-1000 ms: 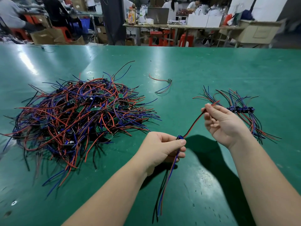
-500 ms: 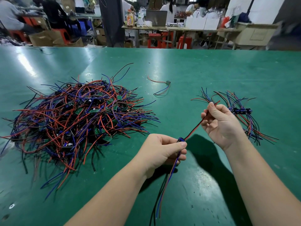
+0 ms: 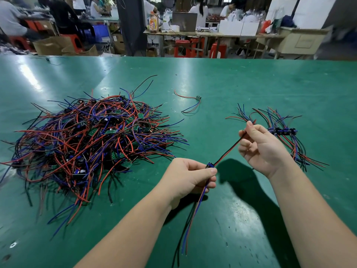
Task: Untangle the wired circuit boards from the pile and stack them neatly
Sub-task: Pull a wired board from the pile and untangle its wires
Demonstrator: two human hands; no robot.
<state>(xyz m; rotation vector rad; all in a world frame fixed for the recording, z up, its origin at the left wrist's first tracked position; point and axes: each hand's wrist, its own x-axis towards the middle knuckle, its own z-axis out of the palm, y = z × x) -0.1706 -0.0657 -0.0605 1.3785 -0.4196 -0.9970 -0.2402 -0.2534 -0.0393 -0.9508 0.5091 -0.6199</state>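
A big tangled pile of wired circuit boards point(image 3: 87, 140), with red, blue and black leads, lies on the left of the green table point(image 3: 222, 84). My left hand point(image 3: 188, 177) pinches one small wired board point(image 3: 210, 165) above the table; its blue, red and black leads hang down towards me. My right hand point(image 3: 260, 149) pinches that board's red and black lead pair point(image 3: 229, 151), pulled taut up and to the right. A small stack of sorted boards point(image 3: 283, 131) with fanned-out wires lies just behind my right hand.
One loose wired board point(image 3: 198, 98) lies alone at the table's middle back. Beyond the far table edge stand red stools point(image 3: 181, 48), cardboard boxes point(image 3: 50, 47), work tables with clutter, and several seated people.
My right hand has slid a little farther up along the red and black leads, drawing them straighter. My left hand keeps its hold on the board.
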